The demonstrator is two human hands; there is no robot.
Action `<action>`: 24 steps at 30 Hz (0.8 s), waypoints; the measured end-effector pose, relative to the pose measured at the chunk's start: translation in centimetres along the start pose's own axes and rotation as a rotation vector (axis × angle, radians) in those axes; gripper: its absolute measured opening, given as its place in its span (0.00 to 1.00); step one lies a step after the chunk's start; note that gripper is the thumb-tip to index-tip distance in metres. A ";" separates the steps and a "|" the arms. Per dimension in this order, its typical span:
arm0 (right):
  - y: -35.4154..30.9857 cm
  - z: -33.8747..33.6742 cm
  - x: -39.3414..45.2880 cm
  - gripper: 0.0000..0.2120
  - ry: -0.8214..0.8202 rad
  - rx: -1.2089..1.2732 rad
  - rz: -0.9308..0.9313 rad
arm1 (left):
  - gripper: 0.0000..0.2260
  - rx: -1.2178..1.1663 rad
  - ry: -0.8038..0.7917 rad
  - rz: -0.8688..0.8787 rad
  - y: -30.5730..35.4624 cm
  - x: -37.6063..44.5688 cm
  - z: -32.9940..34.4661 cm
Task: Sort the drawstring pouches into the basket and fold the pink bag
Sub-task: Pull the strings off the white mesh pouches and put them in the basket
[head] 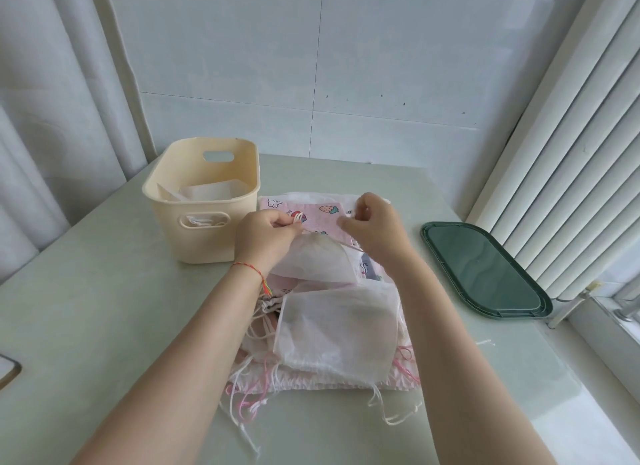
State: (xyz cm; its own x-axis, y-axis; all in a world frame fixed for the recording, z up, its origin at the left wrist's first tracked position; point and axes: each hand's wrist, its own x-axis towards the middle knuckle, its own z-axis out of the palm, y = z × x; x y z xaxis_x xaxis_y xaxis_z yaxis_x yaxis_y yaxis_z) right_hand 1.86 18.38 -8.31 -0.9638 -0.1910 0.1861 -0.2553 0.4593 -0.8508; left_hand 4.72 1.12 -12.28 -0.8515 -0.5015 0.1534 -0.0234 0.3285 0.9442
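Right now my left hand (266,234) and right hand (372,227) pinch a pouch's (311,260) cords beside the basket (202,201); pulling unevenly could knot them.

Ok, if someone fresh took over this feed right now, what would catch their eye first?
Probably the two hands at table centre: the left hand pinches white drawstrings and the right hand pinches the edge of a sheer white pouch held over the pink printed bag. Next, the heap of pouches with loose cords nearer the person. Then the cream basket on the left, some pouches already inside, and the dark green lid lying on the right.
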 end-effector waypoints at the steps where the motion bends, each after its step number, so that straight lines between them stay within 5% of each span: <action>1: -0.3 0.2 -0.3 0.09 -0.058 -0.093 -0.021 | 0.02 -0.008 -0.005 0.006 0.2 0.0 0.0; 4: -0.3 1.0 -0.7 0.14 -0.233 -0.341 -0.046 | 0.04 -0.027 -0.034 0.014 0.7 -0.3 0.0; 7: -0.1 1.1 -0.7 0.11 -0.188 -0.424 -0.061 | 0.04 -0.142 -0.121 0.036 1.8 -1.0 -0.4; 11: -0.1 0.7 -0.5 0.17 -0.112 -0.390 -0.059 | 0.17 -0.620 -0.580 0.081 4.6 -2.2 -2.4; 13: -0.1 0.6 -0.4 0.17 -0.078 -0.380 -0.064 | 0.27 -0.678 -0.638 0.012 5.1 -2.2 -3.0; 18: -0.1 0.7 -0.2 0.13 -0.046 -0.360 -0.081 | 0.17 -0.155 -0.243 0.082 3.8 -1.3 -1.7; 24: -0.1 0.7 -0.1 0.13 -0.033 -0.355 -0.128 | 0.28 0.487 -0.232 0.210 2.4 -1.6 -0.9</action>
State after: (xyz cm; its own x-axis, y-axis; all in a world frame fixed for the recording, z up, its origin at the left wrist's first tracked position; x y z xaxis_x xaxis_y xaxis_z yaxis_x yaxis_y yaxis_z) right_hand 2.06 17.72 -8.59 -0.9207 -0.2921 0.2590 -0.3903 0.7009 -0.5970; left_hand 6.52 2.03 -9.97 -0.9551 -0.2151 0.2036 -0.0328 0.7600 0.6491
